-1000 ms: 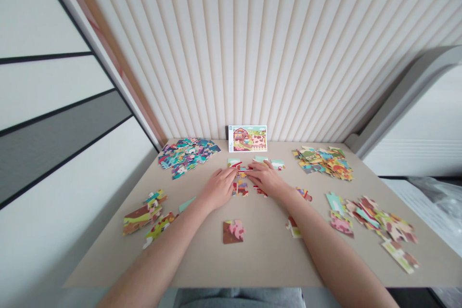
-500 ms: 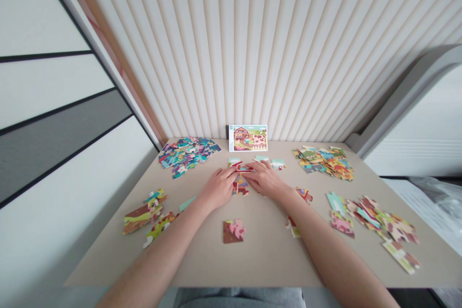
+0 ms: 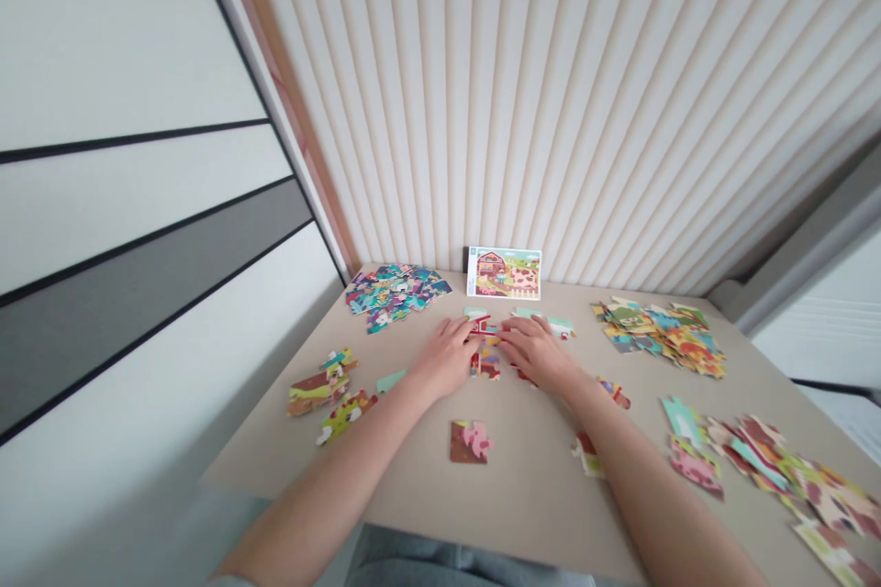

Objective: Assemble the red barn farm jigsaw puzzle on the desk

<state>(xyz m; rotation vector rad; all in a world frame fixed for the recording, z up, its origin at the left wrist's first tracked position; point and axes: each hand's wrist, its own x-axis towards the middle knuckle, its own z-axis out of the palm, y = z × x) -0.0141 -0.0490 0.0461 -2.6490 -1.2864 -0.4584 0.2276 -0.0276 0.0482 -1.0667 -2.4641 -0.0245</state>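
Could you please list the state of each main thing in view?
Left hand: palm down, fingers at barn pieces
Right hand: palm down, fingers at barn pieces
Barn pieces: partly covered; joins unclear
Card: upright, picture showing
Purple pile: spread, overlapping
Orange pile: heaped, overlapping
Pig piece: flat, face up, apart

On the table, a picture card stands at the far side, before the wall, between a far-left heap and a far-right heap of puzzle pieces. Nearer, centre pieces lie between the left hand and right hand; nearer still, a pig piece. A left cluster and a right cluster occupy the table's sides.
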